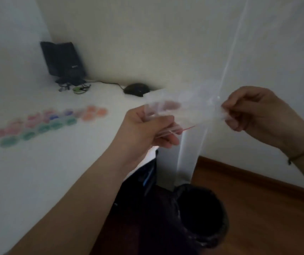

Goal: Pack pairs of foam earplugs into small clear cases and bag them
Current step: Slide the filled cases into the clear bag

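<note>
Closest to the camera there's a black-lined trash bin down on the wood floor, right below where the hands are working. Above that, the left hand has its fingers curled round one end of a clear zip bag with a red seal line, and the right hand is pinching the other end, so the bag's held up in the air off the edge of the white table; too blurry to tell if anything's in it. Further back on the table sits a blurry cluster of little cases with pink, green, blue and orange in them, and way back by the wall there's a black mouse and a dark device with cables.
</note>
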The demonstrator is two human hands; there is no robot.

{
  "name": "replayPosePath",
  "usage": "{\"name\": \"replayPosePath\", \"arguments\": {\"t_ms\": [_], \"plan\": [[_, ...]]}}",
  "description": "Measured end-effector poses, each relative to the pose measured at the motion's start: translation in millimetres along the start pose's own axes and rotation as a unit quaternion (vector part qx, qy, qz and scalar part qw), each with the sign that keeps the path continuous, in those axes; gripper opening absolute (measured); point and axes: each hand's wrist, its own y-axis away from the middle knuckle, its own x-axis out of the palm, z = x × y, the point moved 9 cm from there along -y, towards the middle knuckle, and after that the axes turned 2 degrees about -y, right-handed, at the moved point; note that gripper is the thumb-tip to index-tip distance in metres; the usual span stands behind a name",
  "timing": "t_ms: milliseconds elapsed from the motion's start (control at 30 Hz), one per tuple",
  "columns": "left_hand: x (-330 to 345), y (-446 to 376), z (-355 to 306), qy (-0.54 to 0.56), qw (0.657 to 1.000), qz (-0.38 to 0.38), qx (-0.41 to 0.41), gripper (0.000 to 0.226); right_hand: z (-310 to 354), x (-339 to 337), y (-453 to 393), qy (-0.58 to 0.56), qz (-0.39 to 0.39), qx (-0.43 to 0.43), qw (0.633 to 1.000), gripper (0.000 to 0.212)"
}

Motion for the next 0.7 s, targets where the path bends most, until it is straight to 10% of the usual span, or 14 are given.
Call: {"name": "replayPosePath", "arguments": {"t_ms": [133, 267, 433, 700], "plan": [[81.0, -10.8, 55.8, -0.043, 0.995, 0.083, -0.042, 0.020, -29.6, -71.7, 48.5, 0.013, -0.046, 0.077, 0.996, 0.028], [133.7, -17.7, 136.9, -0.012, 0.983, 0.128, -0.128, 0.015, -90.6, -124.2, 86.6, 0.281, -0.089, 0.145, 0.944, 0.045], [152.9, -26.8, 254.0, -0.060, 0.948, 0.135, -0.282, 0.018, -193.7, -178.5, 127.1, 0.178, -0.135, 0.226, 0.948, 0.004], [112.6, -12.6, 416.2, -0.162, 0.865, 0.051, -0.472, 0.031, -403.8, -200.9, 208.6, 0.071, -0.275, 0.437, 0.854, 0.007]]}}
